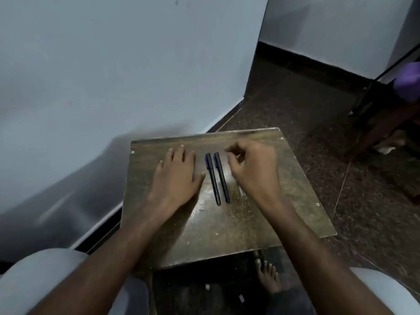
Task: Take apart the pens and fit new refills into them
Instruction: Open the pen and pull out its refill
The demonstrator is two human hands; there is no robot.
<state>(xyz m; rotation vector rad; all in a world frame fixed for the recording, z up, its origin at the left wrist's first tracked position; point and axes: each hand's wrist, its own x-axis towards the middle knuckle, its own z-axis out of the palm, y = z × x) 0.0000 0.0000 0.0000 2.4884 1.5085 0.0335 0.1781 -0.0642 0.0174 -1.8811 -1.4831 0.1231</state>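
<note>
Nearest us, the worn wooden desk (227, 226) has bare room along its near edge. Our left hand (177, 176) lies flat, fingers (181, 153) spread, just left of two dark pens (217, 178) lying side by side, long axes running near to far, capped ends far. Our right hand (252, 167) hovers just right of them, fingers curled, holding nothing we can see. Beyond lie dark speckled floor (306, 98) and pale walls (113, 64).
</note>
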